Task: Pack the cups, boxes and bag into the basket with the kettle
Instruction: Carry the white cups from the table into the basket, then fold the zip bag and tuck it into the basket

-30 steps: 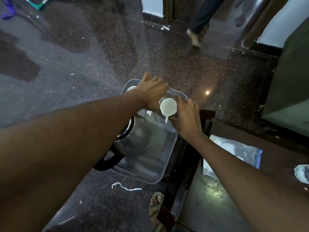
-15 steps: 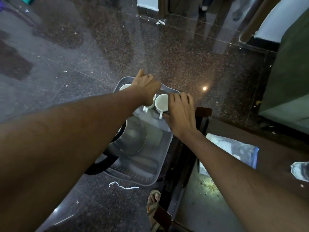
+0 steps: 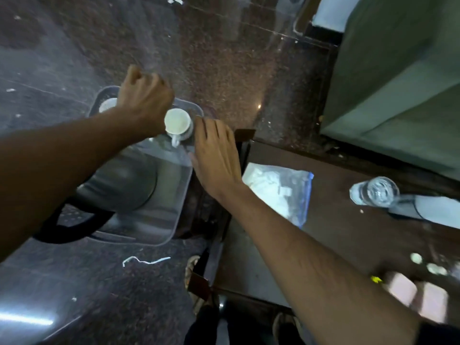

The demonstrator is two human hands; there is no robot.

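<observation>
A clear plastic basket [image 3: 174, 220] stands on the floor with a steel kettle [image 3: 124, 180] lying in it. Two white cups show at its far end: one cup [image 3: 178, 123] upright with its handle toward me, another cup [image 3: 107, 105] in the far left corner. My left hand [image 3: 145, 98] hovers over the far end with its fingers curled under; whatever is beneath it is hidden. With straight fingers, my right hand [image 3: 215, 155] lies just right of the nearer cup at the basket's rim. A zip bag [image 3: 281, 192] of white pieces sits on the table.
The dark wooden table [image 3: 348, 245] stands right of the basket, bearing a clear glass [image 3: 378, 192] and blurred pale boxes [image 3: 418, 295] at the lower right. A green cabinet [image 3: 398, 83] rises at the far right. A paper strip [image 3: 144, 261] lies on the floor.
My right hand has let go of the cup, which now stands in the basket's far end, and has opened beside it. My left hand has curled into a fist.
</observation>
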